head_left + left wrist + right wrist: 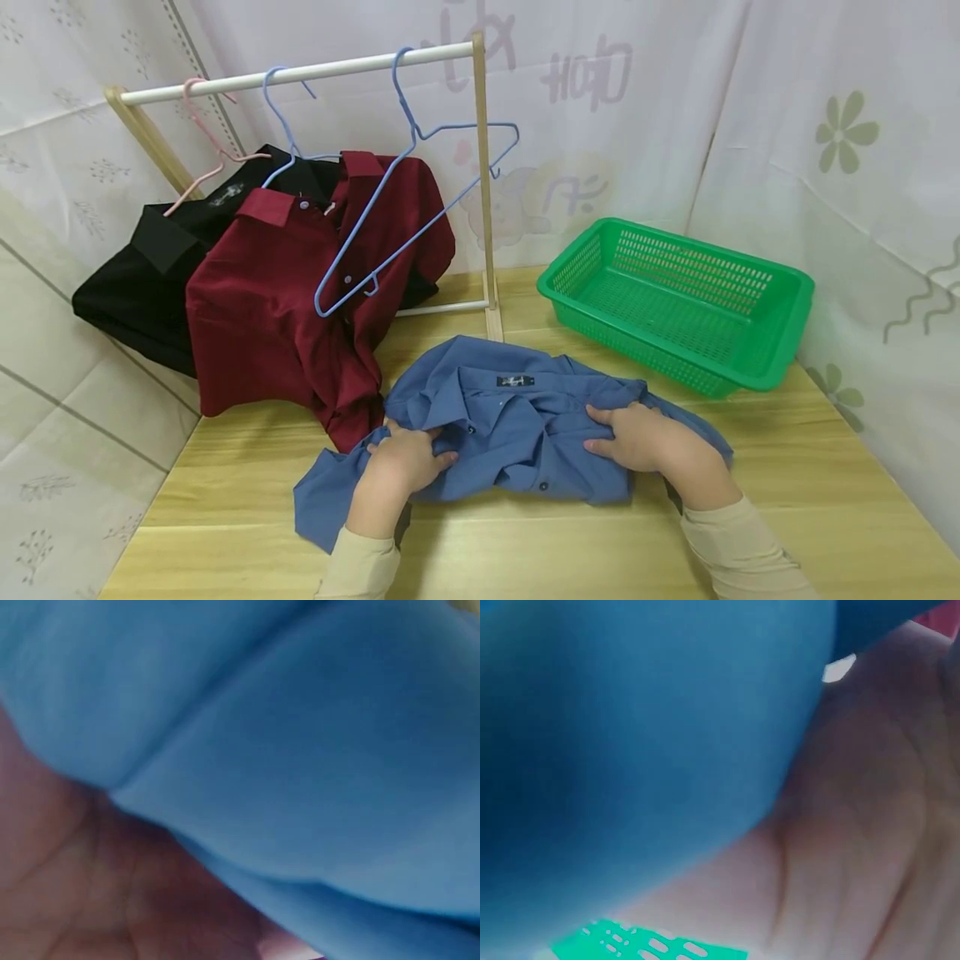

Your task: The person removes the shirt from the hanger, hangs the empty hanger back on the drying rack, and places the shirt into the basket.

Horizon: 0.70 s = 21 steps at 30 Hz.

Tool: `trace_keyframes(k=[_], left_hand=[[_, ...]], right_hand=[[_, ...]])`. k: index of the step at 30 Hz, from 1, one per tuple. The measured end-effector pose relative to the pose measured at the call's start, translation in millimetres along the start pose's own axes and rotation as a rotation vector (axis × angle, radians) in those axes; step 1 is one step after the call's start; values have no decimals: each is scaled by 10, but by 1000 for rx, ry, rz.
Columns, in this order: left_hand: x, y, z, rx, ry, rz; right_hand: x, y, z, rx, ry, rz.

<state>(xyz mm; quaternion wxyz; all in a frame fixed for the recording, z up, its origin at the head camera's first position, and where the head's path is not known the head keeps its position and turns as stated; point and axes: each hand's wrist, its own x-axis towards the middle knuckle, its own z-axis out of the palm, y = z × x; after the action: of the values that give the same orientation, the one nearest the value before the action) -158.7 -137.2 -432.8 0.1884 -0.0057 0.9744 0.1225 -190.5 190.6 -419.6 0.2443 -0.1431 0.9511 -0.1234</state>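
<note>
A blue button-up shirt [517, 442] lies bunched on the table, its collar and dark label toward the back and dark buttons down the front. My left hand [405, 458] grips the cloth at the left side, below the collar. On the right side, my right hand [637, 437] holds the shirt with thumb and finger showing on top. Blue cloth [300, 765] lies against the left palm in the left wrist view. The right wrist view has a fold of the shirt [645, 735] close against the right palm. Other fingers are hidden by fabric.
A rack with a white bar [300, 73] stands at the back left. From it hang a black shirt [142, 292], a dark red shirt [262, 325] and a bare blue hanger [405, 242]. A green plastic basket [667, 333] sits at the back right of the wooden table [525, 558].
</note>
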Motion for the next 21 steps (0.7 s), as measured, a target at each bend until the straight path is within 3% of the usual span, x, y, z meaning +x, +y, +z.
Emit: trace_keyframes(k=[3, 6, 10, 13, 17, 21], left_hand=[[-69, 75, 56, -14, 22, 67], [-154, 205, 137, -10, 15, 180], [-183, 379, 148, -29, -66, 313], [-143, 452, 89, -100, -109, 395], [-82, 493, 46, -302, -130, 507], [-82, 545, -3, -702, -210, 620]], right_hand=[[-45, -43, 29, -11, -23, 4], [-104, -125, 98, -9, -53, 19], [-142, -254, 167, 9, -68, 10], [-140, -335, 173, 41, -73, -20], [-157, -420, 199, 145, -41, -179], [-220, -551, 208, 337, 119, -396]])
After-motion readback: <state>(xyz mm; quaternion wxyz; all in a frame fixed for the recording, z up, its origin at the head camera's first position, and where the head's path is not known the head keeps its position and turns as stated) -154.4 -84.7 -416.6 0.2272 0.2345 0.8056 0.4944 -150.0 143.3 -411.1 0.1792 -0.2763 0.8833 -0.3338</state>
